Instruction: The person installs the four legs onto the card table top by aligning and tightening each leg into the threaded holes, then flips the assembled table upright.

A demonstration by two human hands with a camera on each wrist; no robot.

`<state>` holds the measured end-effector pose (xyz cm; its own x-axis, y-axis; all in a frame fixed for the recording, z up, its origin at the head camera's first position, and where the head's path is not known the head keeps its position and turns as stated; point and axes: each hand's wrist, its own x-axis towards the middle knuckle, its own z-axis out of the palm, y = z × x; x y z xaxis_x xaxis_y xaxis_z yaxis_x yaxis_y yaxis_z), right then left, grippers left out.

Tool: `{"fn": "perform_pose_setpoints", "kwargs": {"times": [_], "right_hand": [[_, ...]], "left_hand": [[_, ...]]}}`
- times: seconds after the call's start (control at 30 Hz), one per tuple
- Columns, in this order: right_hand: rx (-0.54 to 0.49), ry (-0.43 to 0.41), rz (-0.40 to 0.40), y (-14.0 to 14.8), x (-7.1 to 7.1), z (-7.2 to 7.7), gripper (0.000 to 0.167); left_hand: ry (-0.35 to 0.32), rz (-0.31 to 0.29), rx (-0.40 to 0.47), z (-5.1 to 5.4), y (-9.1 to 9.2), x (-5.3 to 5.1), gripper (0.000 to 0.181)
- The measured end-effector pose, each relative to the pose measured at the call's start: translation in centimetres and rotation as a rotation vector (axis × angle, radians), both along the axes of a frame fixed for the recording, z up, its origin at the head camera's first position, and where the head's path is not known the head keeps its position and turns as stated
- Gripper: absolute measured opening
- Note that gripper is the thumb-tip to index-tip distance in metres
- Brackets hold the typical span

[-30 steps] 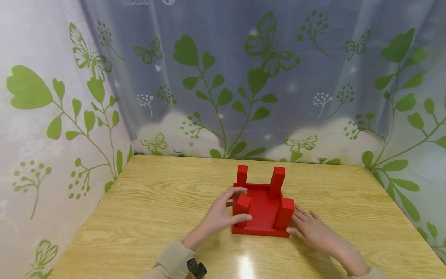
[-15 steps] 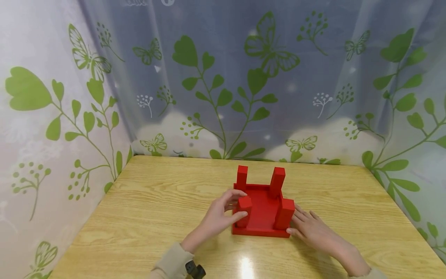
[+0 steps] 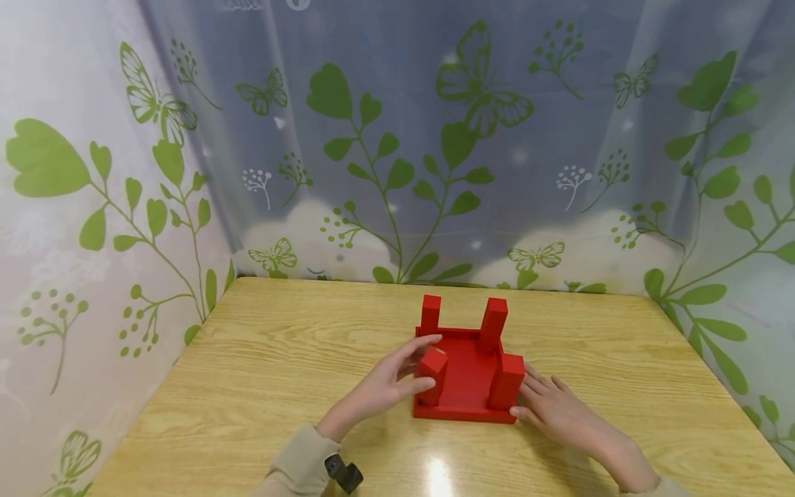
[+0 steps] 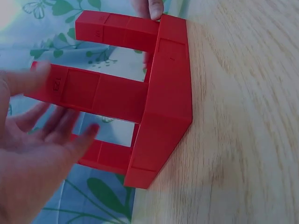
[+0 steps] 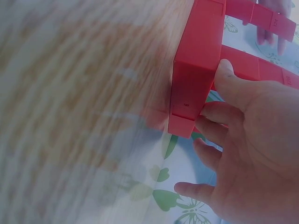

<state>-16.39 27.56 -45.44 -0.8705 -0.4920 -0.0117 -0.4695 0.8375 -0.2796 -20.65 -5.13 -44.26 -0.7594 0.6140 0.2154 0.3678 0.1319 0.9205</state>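
A red square tray-like frame lies on the table with a red block leg rising from each corner. My left hand reaches round the near-left leg, thumb in front and fingers behind. In the left wrist view, the thumb crosses that leg near its free end, with the fingers curving on the far side; the full contact is hard to see. Against the frame's right side rests my right hand. In the right wrist view, its thumb and index finger touch the frame, while the other fingers extend loosely.
Everything stands on a light wooden table. A curtain printed with green leaves and butterflies closes off the back and sides. The far-left leg, far-right leg and near-right leg stick up around the left hand.
The near-left leg has turned about its upright axis, its top squared half a second ago and angled now. My left hand's fingers shifted slightly round it. The right hand stays put.
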Motion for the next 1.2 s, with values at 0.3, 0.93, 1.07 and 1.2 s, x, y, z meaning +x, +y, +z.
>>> {"fn": "perform_pose_setpoints", "kwargs": {"times": [0.3,0.93,1.07,1.2], "right_hand": [[0.004,0.005,0.0,-0.1,0.1,0.0,0.062],[-0.01,-0.01,0.0,-0.2,0.2,0.3,0.062],[-0.004,-0.018,-0.001,-0.2,0.1,0.2,0.062],[-0.003,-0.012,0.001,-0.1,0.1,0.2,0.062]], "left_hand": [[0.103,0.315,0.007,-0.9,1.6,1.0,0.058],[0.105,0.05,0.013,-0.9,-0.4,-0.1,0.043],[0.134,0.033,0.006,-0.8,-0.5,-0.3,0.042],[0.161,0.023,-0.011,-0.9,-0.6,-0.5,0.042]]}}
